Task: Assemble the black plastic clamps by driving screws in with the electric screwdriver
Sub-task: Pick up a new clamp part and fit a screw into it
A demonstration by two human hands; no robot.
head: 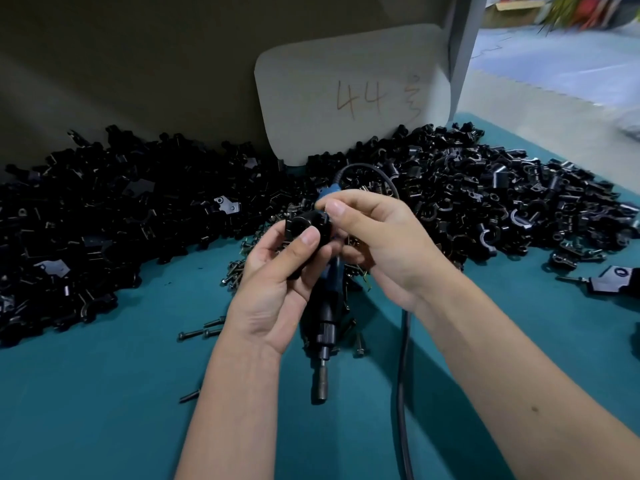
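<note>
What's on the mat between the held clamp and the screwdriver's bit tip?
Head view: below the clamp in the left hand, only the electric screwdriver body itself runs down to its bit; loose screws lie beside it.

Both hands (pixel 273 271) (pixel 381 244) raised, fingers pinched

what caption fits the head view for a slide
Both hands hold a black clamp above the idle electric screwdriver.
</note>
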